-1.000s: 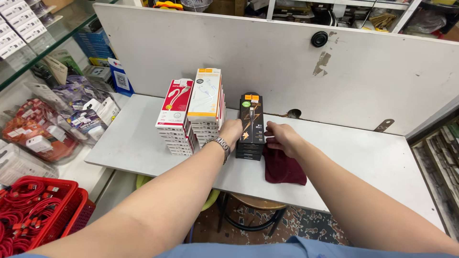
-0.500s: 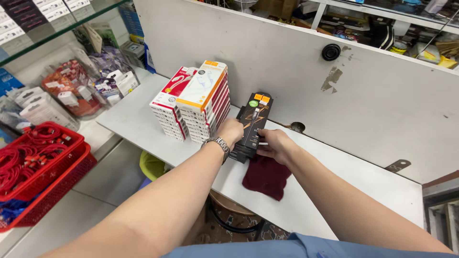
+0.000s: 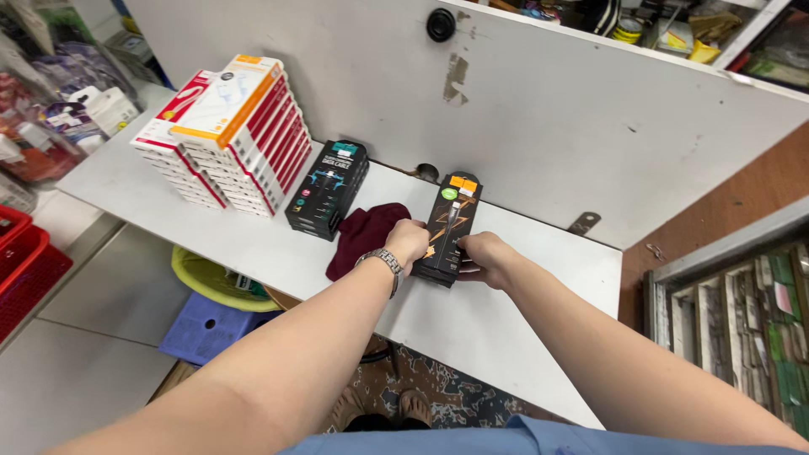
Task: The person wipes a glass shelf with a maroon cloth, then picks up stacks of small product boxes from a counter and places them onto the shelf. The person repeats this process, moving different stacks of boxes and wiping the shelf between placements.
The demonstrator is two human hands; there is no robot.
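A: The surface was a white shelf-like counter (image 3: 506,329) that ran from the left edge of the frame to the lower right, with a white scuffed back panel (image 3: 548,109) behind it. At the far left there were red baskets (image 3: 25,270) and hanging packets, and under the counter, at the lower left, a yellow-green tub (image 3: 202,282) and a blue stool (image 3: 206,324).

B: And on the counter, from the left?

A: First, in the upper left, stood two tall stacks of white-and-red boxes (image 3: 227,135), touching each other. Just beside them, toward the centre, was a short stack of black boxes with blue print (image 3: 327,187). Then a dark red cloth (image 3: 362,236) lay flat, partly under the wrist of the left hand (image 3: 407,243). This hand wore a metal watch (image 3: 383,261), and its fingers were curled onto the left edge of a stack of black boxes with orange print (image 3: 448,227) in the centre. The right hand (image 3: 489,259) pressed the near right side, fingers bent and close together.

B: What could have gone wrong?

A: I judged the stack was narrow and several boxes high, so an uneven push from one hand could have made the upper boxes slide off. The cloth was touching or nearly under its left side; if a corner sat on it, the stack could have tilted. The front edge of the counter was also near.
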